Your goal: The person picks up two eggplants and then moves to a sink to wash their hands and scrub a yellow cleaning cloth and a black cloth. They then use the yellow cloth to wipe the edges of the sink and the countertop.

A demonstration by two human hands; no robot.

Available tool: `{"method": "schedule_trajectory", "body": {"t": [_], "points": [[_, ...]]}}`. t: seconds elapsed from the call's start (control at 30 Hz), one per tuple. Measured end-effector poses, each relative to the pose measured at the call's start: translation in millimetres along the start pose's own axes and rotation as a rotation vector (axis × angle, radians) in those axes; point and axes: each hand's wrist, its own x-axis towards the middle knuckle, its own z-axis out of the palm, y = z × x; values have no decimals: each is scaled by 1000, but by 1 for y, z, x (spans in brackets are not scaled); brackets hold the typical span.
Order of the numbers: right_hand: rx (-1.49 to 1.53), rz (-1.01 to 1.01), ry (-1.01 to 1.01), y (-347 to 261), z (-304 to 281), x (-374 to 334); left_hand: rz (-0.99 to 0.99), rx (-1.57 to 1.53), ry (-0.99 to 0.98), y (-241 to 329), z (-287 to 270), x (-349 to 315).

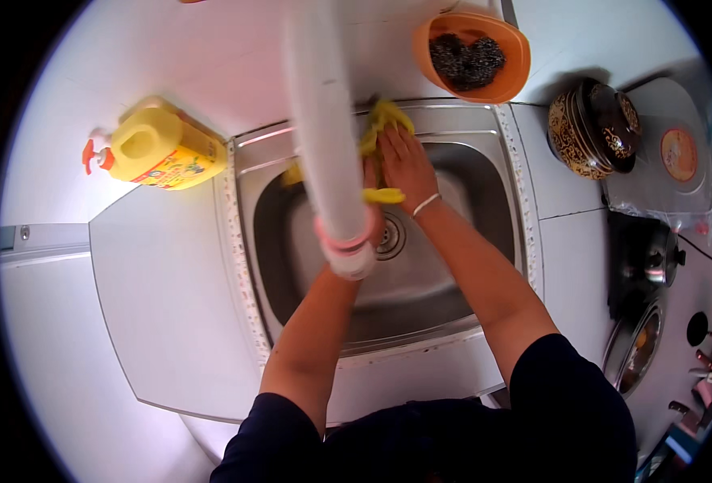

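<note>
At the far rim of the steel sink [420, 282], a bunched yellow cloth [390, 115] lies under my right hand [407, 163]. That hand's fingers are pressed together over the cloth and grip it against the rim. My left hand [377, 219] reaches up beside it, close to the cloth, but a white pipe-like spout with a pink ring [328, 129] crosses in front and hides its fingers. One yellow end of the cloth sticks out between the two hands. More yellow shows left of the spout. Below the hands sits the round drain [390, 237].
A yellow pump bottle [163, 149] stands left of the sink. Behind it to the right, an orange bowl [517, 56] holds dark scouring pads [465, 63]. A brown patterned lidded pot [593, 129], a clear plastic lid [654, 189] and a dark pot [646, 249] line the right side.
</note>
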Motion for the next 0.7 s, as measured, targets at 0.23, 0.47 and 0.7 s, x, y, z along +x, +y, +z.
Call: {"method": "schedule_trajectory", "body": {"t": [0.23,0.47,0.7], "points": [[103,-267,-152,46,1,46,-93,4,252,54,25,49],[-30,-61,-343,136,-42,13,95,103,8,111,60,96],[-156,250,-244,176,-84,-42,355,76,-194,175,86,102]]}}
